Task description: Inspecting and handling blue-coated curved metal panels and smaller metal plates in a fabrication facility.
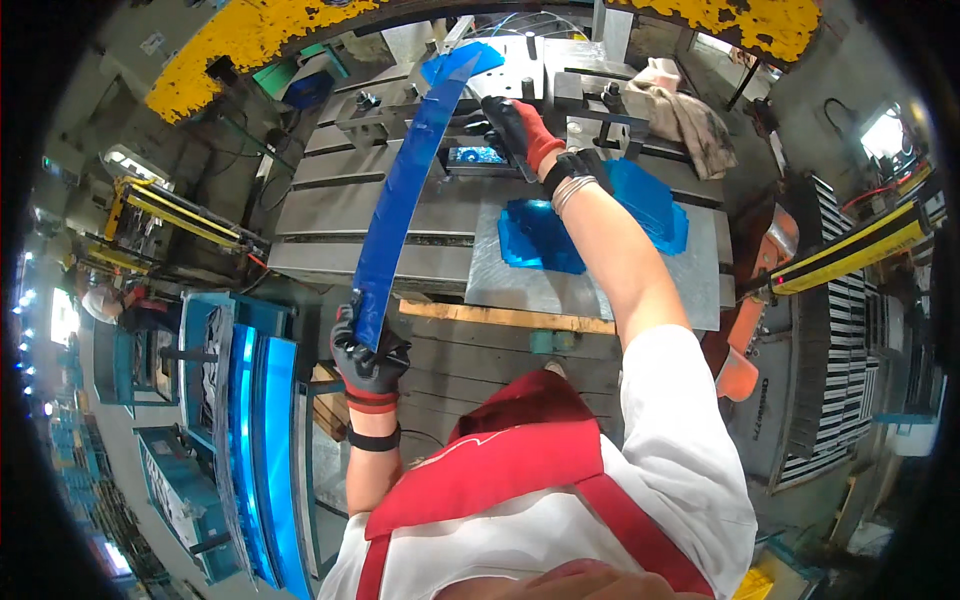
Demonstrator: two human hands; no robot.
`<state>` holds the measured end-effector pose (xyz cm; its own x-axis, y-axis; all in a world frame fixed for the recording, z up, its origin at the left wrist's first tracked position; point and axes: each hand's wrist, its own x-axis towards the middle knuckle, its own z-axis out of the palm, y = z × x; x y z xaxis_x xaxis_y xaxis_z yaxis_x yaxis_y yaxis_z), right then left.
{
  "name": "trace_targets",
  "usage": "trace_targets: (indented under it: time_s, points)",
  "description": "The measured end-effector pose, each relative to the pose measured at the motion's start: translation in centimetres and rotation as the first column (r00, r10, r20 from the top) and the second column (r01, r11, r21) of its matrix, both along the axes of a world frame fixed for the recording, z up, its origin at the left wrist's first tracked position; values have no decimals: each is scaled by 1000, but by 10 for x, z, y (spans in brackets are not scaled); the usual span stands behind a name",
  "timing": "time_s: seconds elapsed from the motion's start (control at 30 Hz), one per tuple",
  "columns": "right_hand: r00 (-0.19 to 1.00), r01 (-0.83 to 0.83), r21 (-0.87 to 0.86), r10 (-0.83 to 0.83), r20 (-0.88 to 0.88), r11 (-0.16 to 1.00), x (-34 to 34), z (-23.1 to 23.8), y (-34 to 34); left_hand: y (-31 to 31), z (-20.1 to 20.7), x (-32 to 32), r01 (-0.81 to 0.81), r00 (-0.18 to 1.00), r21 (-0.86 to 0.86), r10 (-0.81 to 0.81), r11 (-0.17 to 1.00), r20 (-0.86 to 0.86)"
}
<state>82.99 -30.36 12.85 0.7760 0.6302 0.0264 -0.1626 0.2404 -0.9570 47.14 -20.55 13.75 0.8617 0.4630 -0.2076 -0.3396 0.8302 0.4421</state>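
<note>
My left hand (370,358), in a black and red glove, grips the near end of a long blue metal strip (398,205). The strip slants away over the slotted press table (330,215), its far end beside a blue sheet piece (465,62) at the back. My right hand (515,135), gloved alike, reaches over the die fixture (475,157) at the middle of the table. Its fingers point left toward the strip, apart from it, and look spread with nothing clearly in them. Cut blue plates (540,236) and a second blue stack (645,205) lie under and beside my right forearm.
Clamps with bolts (365,102) flank the die. A rag (680,115) hangs at the table's right. Worn yellow press framing (250,50) spans overhead. Yellow-black posts (850,250) stand at both sides. More blue strips (270,450) fill a rack at lower left.
</note>
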Motion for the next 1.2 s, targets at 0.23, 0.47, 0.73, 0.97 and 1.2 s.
trace_targets:
  time_s: [0.23,0.47,0.73,0.97,1.2]
  points:
    - [955,-212,294,261,-139,932,-52,4,-52,2,6,-2,26,998,-161,-16,987,59]
    - [954,-91,291,167,-248,952,-152,7,-112,2,-5,-1,41,984,-170,-10,985,181]
    - [996,-55,271,71,-50,961,-208,34,-144,-8,6,4,40,989,-234,-6,971,147]
    - [995,-26,248,48,-84,968,-227,33,-157,-15,12,10,-145,988,-163,133,976,-83]
    - [1000,13,216,-10,-16,976,-235,37,-165,-14,14,6,12,1000,-227,-6,974,28]
